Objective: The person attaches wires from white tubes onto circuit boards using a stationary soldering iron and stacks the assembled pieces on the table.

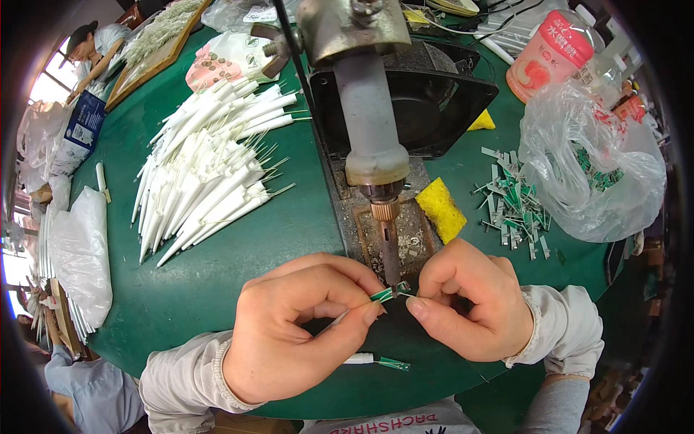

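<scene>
My left hand [296,325] pinches a small green circuit board [381,296] between thumb and forefinger, right under the tip of an upright soldering iron [370,116]. Opposite it, my right hand [473,304] has thumb and forefinger closed on a thin pale wire [406,294] whose end reaches the board. The iron's tip seems to touch where board and wire meet; the exact contact is too small to tell. Below my left hand lies a white tube [358,358] with another green board [394,364] at its end, partly hidden by the hand.
A heap of white tapered tubes with wires [202,181] lies left. Loose green boards [515,206] and a clear plastic bag [549,145] lie right. Near the iron are a yellow sponge [441,210] and a black fan [463,94]. A pink-labelled bottle [549,54] stands behind. Other people sit left.
</scene>
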